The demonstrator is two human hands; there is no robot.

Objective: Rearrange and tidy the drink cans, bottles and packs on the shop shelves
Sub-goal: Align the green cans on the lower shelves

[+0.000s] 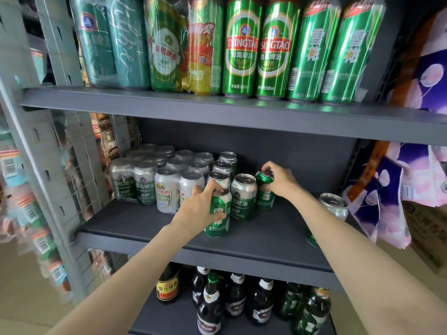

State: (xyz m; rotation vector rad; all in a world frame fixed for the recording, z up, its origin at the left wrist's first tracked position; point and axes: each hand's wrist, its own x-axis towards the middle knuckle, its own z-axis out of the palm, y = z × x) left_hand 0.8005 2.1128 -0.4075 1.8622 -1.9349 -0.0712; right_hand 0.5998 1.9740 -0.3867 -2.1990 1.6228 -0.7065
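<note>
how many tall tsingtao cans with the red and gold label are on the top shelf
2. The tall Tsingtao cans stand side by side, right of middle on the top shelf: left can, right can. More may stand hidden behind them.

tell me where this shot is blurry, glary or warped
Head view: the left edge is smeared, so the packets hanging beside the grey upright are unreadable. Bright streaks of glare run down the tall green cans on the top shelf. The wide lens bows the shelves and stretches the forearms. The centre is sharper: the left hand and right hand each grip a small green can.
</note>
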